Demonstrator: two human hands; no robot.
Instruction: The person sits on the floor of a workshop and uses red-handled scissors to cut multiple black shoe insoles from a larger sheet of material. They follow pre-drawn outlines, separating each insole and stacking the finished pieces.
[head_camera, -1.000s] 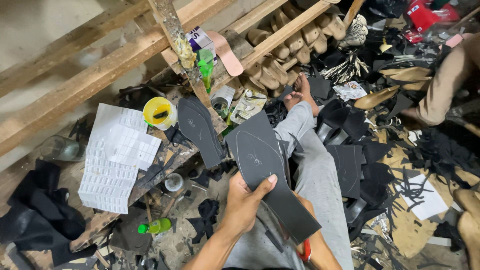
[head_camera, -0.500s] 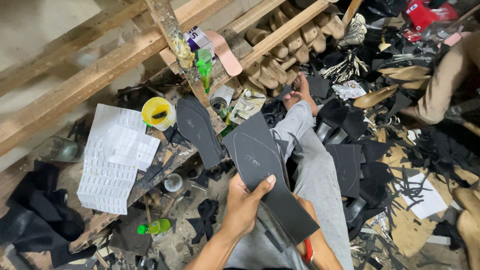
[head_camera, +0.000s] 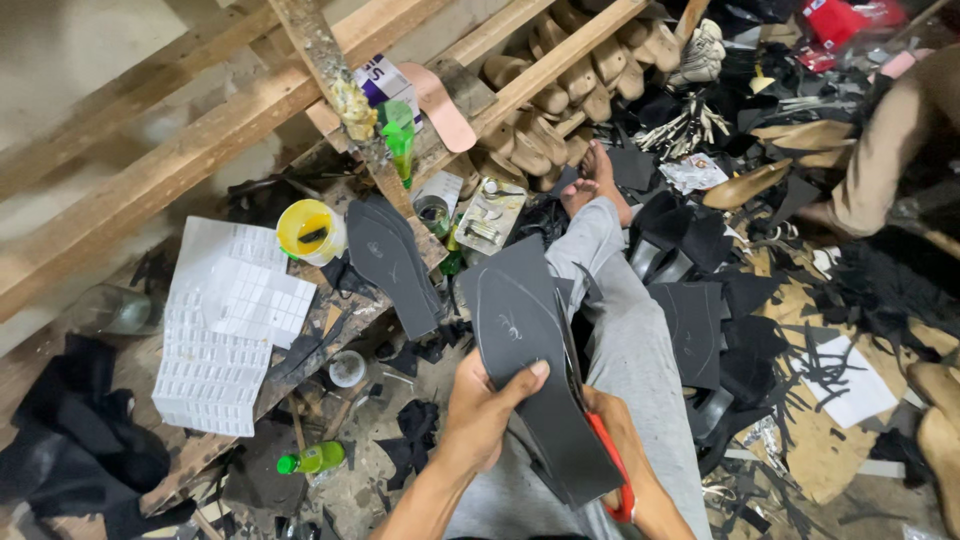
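Cluttered workshop floor, head view: black offcuts, paper scraps and shoe parts strewn around a seated person's grey-trousered leg (head_camera: 640, 340), bare foot at the far end.

Left hand (head_camera: 480, 415): closed around the near edge of a black sole sheet (head_camera: 535, 370), thumb lying across its face; the sheet bears a drawn sole outline and stands tilted over the lap.

Right hand (head_camera: 625, 455): mostly hidden behind the sheet, gripping red-handled scissors (head_camera: 612, 470); blades run along the sheet's right edge, though whether they are parted cannot be told.

Left of the left hand: wooden worktop (head_camera: 300, 370) carrying white printed sheets (head_camera: 230, 330), a yellow cup (head_camera: 310, 230) and a cut black sole (head_camera: 390, 260). Below these, on the floor, a green bottle (head_camera: 315, 458).

Beyond the hands: timber beams (head_camera: 200, 150), a row of tan shoe lasts (head_camera: 560, 95), a pink insole (head_camera: 445, 105).

Right of the right hand: stacked black sole pieces (head_camera: 700, 320) and another person's tan sleeve (head_camera: 890, 150), well apart.
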